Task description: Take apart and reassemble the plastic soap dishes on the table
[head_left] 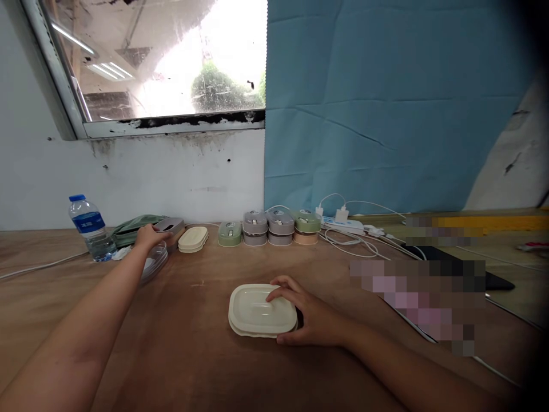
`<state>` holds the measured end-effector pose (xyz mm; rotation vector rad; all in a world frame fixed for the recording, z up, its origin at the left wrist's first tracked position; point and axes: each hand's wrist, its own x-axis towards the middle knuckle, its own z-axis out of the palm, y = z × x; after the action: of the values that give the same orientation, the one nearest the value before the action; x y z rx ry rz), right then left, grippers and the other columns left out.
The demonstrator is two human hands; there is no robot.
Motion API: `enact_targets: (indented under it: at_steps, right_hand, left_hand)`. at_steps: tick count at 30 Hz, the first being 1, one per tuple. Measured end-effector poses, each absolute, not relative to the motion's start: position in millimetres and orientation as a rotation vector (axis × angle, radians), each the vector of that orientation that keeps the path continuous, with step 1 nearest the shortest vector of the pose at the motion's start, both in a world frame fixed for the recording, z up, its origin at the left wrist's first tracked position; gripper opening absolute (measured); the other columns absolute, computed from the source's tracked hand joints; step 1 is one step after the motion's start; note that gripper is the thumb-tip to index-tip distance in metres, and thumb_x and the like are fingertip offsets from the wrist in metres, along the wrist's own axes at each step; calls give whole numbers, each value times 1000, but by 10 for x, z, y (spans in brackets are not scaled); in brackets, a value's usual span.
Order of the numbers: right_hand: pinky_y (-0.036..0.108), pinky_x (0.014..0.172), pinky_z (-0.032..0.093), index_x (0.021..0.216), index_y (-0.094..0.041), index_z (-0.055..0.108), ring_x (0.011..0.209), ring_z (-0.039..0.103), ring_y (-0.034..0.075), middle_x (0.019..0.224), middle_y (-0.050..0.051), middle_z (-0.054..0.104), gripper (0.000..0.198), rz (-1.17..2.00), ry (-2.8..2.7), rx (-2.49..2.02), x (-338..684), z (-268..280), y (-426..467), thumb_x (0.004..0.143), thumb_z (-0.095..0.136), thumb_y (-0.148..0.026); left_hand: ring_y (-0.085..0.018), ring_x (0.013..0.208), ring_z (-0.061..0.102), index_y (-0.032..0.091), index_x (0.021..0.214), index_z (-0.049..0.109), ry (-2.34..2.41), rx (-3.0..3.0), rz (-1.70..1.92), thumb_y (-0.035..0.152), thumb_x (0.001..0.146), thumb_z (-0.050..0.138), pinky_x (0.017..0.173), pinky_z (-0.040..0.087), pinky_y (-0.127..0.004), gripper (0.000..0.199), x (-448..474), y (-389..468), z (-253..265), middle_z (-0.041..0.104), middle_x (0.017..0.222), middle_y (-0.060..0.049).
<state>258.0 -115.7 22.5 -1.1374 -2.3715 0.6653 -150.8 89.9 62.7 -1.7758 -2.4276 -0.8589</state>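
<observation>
My right hand grips the right end of a cream oblong plastic lid, which lies flat on the wooden table. Its thumb is at the near edge and the fingers reach over the top and far edge. What lies under the lid is hard to tell. My left hand is stretched to the back left, its fingers closed at a grey plastic box; the hand partly hides the contact. Below it stands a clear plastic container. To the right is a small stack of cream lids.
Along the wall stand a green lunch box and several stacked lunch boxes. A water bottle and a green pouch are at the left. A power strip with white cables lies at the back right, near a blurred-out area.
</observation>
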Motion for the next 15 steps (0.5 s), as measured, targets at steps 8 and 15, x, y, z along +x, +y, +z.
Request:
enact_targets:
  at_steps: [8,15]
  right_hand:
    - [33,95,34,107,-27,49,114,38,24,123,5,30,57,678,-2378,-1143,2584,230,-1162,56,71,-43]
    - [34,98,30,110,-24,51,117,33,25,123,7,31,60,683,-2386,-1134,2581,233,-1153,57,69,-46]
  left_hand:
    - [-37,104,48,7,111,43,-2476,-1658,-935,59,50,63,78,41,-41,82,-1406,843,708,50,114,-24]
    - [-25,108,44,14,97,49,-1475,-2204,-1216,36,71,53,93,34,-39,34,-545,125,690,48,111,-13]
